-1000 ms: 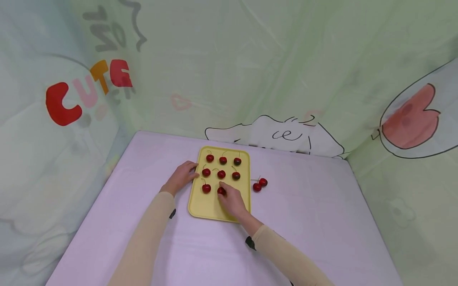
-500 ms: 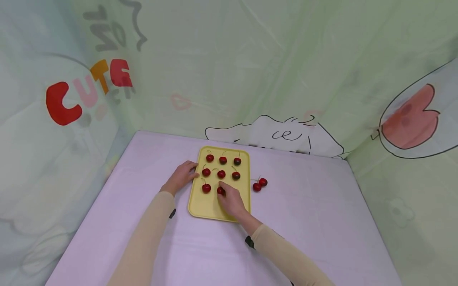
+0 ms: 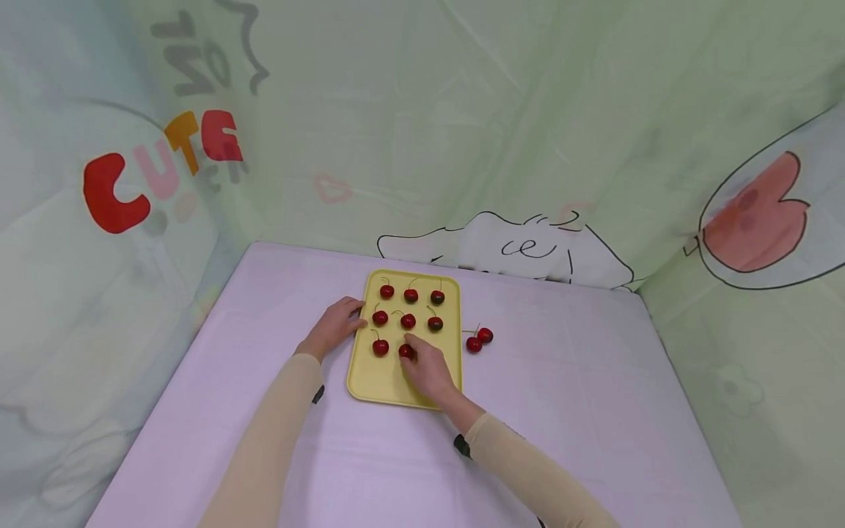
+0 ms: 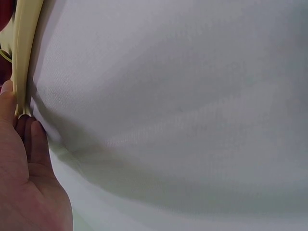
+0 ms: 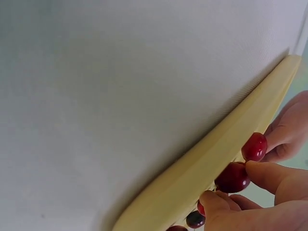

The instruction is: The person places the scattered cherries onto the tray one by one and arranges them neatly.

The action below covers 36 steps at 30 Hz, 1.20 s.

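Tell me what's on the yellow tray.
Seven cherries lie there: three far, three middle, one near. The right hand pinches an eighth cherry over the tray; anything beneath that hand is hidden.

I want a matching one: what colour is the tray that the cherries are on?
The tray is plain pale yellow, seen best in the head view.
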{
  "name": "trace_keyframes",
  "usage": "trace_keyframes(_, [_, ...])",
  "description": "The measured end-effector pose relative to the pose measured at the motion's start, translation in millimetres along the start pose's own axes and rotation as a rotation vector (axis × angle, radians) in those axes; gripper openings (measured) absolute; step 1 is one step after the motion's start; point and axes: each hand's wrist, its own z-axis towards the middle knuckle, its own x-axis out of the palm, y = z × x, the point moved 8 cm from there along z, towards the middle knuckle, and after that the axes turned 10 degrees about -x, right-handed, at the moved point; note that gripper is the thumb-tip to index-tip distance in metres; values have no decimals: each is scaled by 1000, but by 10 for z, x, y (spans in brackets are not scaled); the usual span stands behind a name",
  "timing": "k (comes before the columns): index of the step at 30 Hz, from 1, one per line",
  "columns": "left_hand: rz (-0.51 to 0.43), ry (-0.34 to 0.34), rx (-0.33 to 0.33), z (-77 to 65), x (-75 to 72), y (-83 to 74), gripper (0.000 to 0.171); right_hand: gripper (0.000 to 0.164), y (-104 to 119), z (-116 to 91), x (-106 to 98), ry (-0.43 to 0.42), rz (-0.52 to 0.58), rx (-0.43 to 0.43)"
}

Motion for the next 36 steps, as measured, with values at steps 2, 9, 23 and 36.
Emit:
trace_keyframes(2, [-1,1,4,-8,-10,-15,50,47,5,-18,-35,-2,15,20])
trace_keyframes(9, [-2,7,-2,-26,-17,-17,50,49,-30,-102,-191,-19,47,64])
trace_keyframes(23, [0,11,-7,-10,-6,-10,50,52,-215,-347,-838,-195,180,160])
trace_keyframes(36, [-10,15,-14,-15,-6,-5,50,62,-708,-479,-1284,-289,230,308])
